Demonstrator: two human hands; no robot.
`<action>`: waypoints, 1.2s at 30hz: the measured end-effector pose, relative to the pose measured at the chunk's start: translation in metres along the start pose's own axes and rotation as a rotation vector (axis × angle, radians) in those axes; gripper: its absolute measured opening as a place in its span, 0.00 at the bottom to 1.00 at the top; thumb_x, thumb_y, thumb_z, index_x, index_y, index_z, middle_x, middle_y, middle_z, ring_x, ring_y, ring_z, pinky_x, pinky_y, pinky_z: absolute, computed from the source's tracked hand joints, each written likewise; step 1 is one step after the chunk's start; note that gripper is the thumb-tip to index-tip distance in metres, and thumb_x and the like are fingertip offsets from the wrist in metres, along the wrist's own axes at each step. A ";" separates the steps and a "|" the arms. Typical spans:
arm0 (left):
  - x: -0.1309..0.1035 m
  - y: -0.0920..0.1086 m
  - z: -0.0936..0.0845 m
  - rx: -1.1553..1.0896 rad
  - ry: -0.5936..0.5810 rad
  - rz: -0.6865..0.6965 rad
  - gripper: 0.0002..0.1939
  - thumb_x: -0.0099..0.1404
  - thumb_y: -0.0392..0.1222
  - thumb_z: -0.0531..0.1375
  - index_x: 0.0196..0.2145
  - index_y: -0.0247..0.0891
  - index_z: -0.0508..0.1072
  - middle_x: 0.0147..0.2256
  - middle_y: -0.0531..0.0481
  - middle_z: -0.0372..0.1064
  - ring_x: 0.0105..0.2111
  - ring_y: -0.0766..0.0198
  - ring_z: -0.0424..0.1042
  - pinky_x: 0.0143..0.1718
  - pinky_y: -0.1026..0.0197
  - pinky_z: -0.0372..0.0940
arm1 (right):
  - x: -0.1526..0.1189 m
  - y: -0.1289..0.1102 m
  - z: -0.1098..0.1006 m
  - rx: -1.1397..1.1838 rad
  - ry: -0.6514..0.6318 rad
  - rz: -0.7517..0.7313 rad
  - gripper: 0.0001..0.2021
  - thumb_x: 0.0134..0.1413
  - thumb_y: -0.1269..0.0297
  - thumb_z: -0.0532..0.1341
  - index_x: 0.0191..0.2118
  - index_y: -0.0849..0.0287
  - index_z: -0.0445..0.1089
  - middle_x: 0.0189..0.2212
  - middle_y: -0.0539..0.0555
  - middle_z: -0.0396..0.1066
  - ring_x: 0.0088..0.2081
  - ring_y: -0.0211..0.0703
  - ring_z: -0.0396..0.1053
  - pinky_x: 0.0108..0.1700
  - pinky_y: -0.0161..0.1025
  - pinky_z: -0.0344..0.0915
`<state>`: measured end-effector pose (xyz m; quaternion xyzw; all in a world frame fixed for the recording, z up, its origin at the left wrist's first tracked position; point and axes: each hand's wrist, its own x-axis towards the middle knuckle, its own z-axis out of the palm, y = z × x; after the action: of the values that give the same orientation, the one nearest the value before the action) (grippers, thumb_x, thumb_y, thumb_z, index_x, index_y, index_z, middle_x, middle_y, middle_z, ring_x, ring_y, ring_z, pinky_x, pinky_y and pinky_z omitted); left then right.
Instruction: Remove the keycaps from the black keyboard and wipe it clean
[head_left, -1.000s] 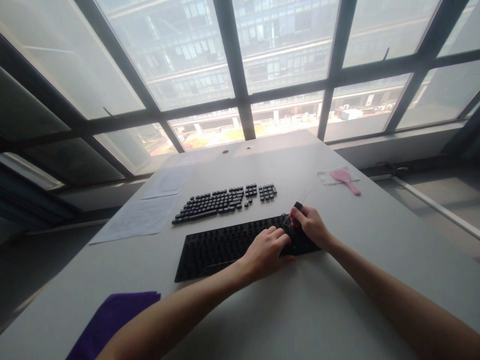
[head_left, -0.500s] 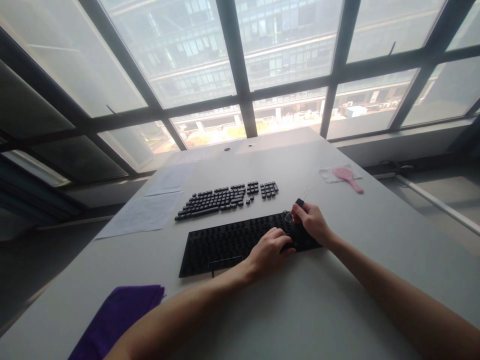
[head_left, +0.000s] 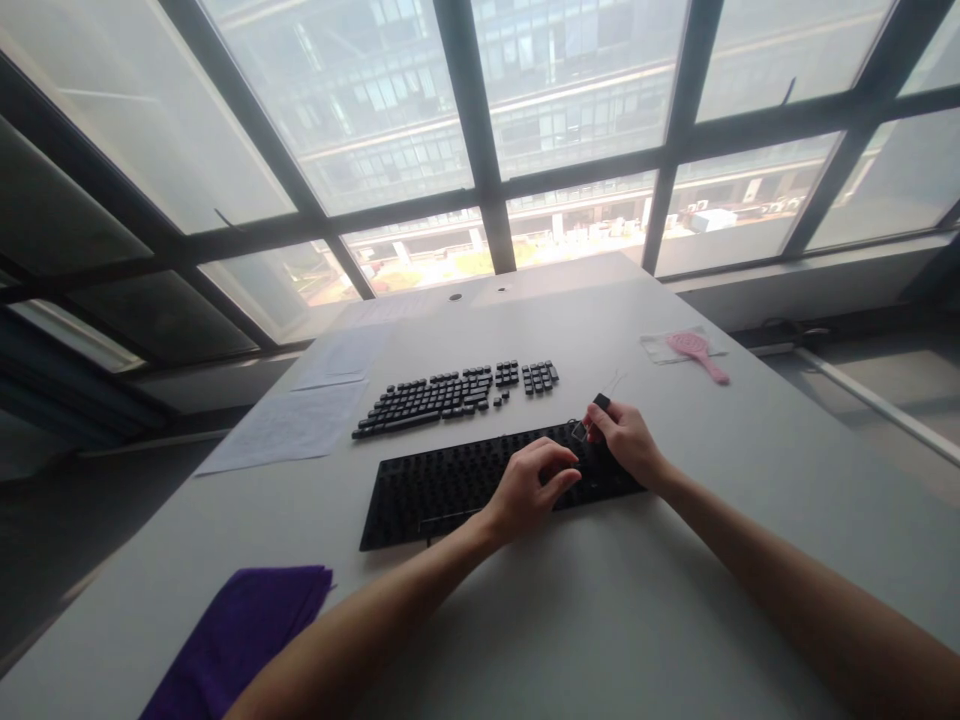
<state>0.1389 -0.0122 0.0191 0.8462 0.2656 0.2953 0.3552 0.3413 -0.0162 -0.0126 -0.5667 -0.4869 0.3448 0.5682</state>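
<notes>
A black keyboard base (head_left: 442, 485) with its keycaps off lies at a slant on the white table. My right hand (head_left: 628, 440) is closed around a keycap puller (head_left: 601, 401) at the base's far right corner. The puller has a black handle with thin wires; a wire loop points down at the base. My left hand (head_left: 531, 487) hovers over the right part of the base, thumb and fingers curved and apart, with nothing visible between them. Beyond the base, black keycaps (head_left: 427, 400) are laid out in keyboard order. A few small ones sit apart near the arrow-key area.
A purple cloth (head_left: 240, 630) lies at the near left. Paper sheets (head_left: 289, 430) cover part of the table's left side. A pink hairbrush (head_left: 697, 353) rests on a clear bag at the right. Large windows (head_left: 570, 90) stand behind the table (head_left: 570, 320).
My left hand has lifted off the keyboard base and drawn slightly left, its thumb and fingers parting. My right hand stays nearly still with the keycap puller.
</notes>
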 end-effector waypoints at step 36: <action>-0.025 0.044 0.026 -1.579 -0.061 -0.851 0.15 0.63 0.40 0.65 0.48 0.37 0.74 0.36 0.46 0.72 0.32 0.70 0.70 0.35 0.69 0.64 | -0.001 0.000 -0.001 -0.024 -0.035 -0.064 0.20 0.59 0.48 0.58 0.26 0.60 0.70 0.19 0.50 0.69 0.23 0.41 0.66 0.28 0.37 0.62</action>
<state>0.1503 -0.0674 0.0295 0.1930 0.2668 0.2129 0.9199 0.3415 -0.0173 -0.0129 -0.5516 -0.5186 0.3304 0.5635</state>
